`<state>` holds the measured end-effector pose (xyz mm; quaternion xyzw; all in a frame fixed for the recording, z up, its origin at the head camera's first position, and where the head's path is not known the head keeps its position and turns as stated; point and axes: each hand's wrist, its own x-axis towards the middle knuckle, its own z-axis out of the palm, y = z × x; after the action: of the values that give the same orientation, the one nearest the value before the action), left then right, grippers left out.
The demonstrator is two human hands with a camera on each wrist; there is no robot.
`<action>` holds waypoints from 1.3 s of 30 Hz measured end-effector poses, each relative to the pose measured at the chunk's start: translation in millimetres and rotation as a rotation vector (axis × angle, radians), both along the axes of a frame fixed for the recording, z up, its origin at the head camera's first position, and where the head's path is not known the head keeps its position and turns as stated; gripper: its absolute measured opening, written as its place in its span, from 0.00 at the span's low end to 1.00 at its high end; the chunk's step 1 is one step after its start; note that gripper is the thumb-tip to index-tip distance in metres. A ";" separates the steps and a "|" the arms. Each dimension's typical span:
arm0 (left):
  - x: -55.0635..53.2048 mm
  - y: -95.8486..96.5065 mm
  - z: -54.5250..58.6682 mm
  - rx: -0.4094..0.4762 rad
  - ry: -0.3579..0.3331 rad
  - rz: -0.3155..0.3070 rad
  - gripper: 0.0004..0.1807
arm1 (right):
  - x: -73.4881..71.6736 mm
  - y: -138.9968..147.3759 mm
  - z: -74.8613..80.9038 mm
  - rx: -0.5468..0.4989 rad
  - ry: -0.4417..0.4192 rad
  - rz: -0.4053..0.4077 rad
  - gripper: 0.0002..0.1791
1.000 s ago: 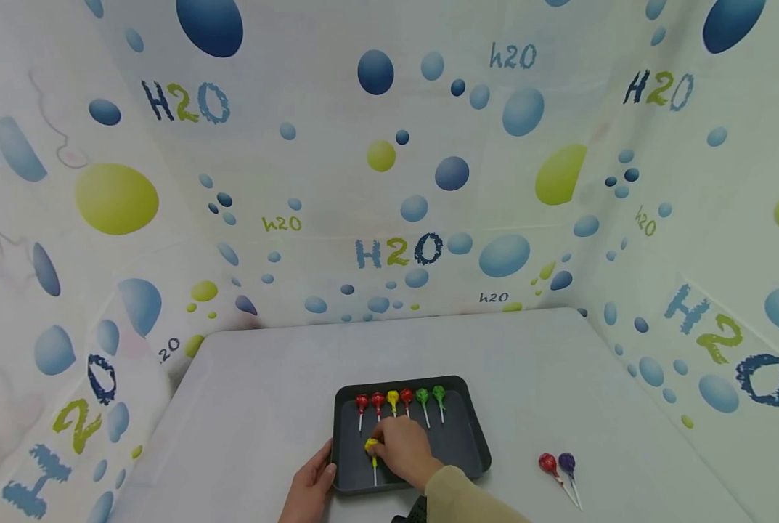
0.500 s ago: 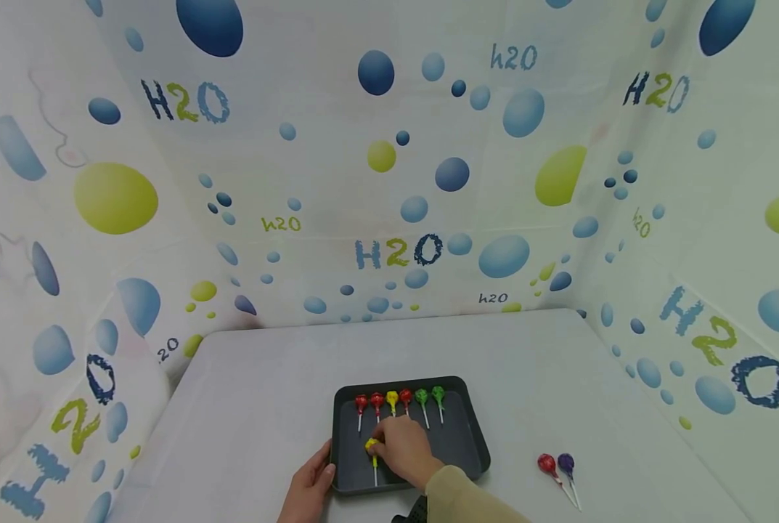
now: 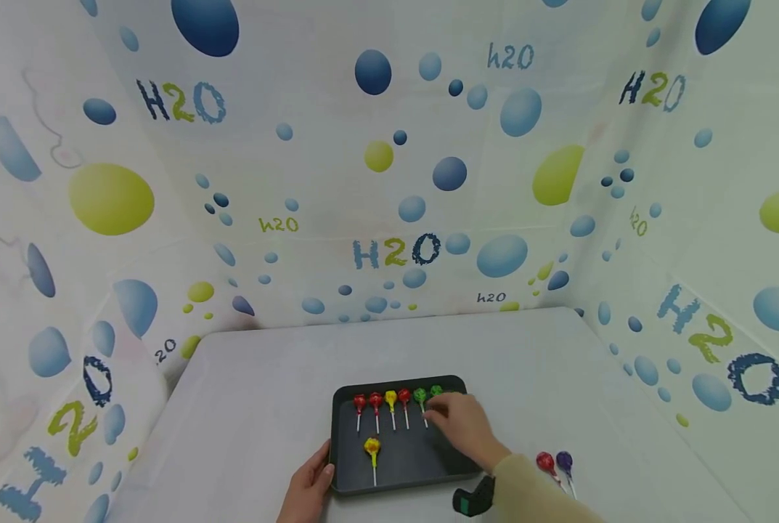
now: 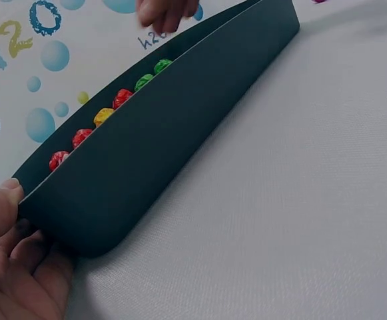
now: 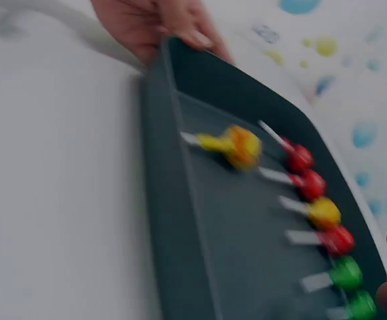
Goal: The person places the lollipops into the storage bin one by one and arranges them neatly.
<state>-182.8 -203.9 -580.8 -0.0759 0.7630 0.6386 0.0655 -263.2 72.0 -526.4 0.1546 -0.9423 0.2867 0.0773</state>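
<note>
My left hand (image 3: 309, 483) grips the left side of a dark grey tray (image 3: 415, 461), thumb at the rim and fingers against the outer wall. Along the tray's far side lies a row of wrapped lollipops: red (image 3: 359, 402), red (image 3: 376, 401), yellow (image 3: 391, 399), red (image 3: 404, 397) and two green ones (image 3: 419, 396). A single yellow lollipop (image 3: 372, 447) rests nearer the front left, its stick toward me. Above the tray's right part is my right hand (image 3: 462, 425), fingers loosely bent and nothing seen in them. In the left wrist view its fingers (image 4: 170, 13) hang clear of the tray.
On the white table (image 3: 265, 407), right of the tray, lie a red lollipop (image 3: 545, 463) and a purple lollipop (image 3: 564, 461), their sticks partly behind my right sleeve (image 3: 533, 487). A printed curtain (image 3: 324, 167) surrounds the table at the back and sides.
My right hand has let go of the front yellow lollipop, which stays on the tray, and has moved right and slightly away from me. My left hand keeps its hold on the tray.
</note>
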 end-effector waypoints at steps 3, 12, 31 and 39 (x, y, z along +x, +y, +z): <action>0.3 0.6 1.3 -0.007 -0.002 0.000 0.28 | -1.6 46.2 3.8 -0.015 0.002 -0.101 0.11; 1.2 0.4 0.7 -0.020 -0.010 0.010 0.28 | 10.9 190.2 0.6 0.041 -0.165 -0.314 0.15; -0.7 2.7 2.5 -0.024 -0.044 0.030 0.28 | 47.0 204.7 -24.2 0.112 -0.372 -0.259 0.20; -1.4 2.6 1.3 -0.016 -0.049 0.034 0.28 | 45.5 204.7 -26.0 0.127 -0.416 -0.237 0.21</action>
<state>-184.2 -201.3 -579.5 -0.1047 0.7649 0.6314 0.0727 -217.7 276.7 -552.4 -0.0148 -0.9656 0.2414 -0.0953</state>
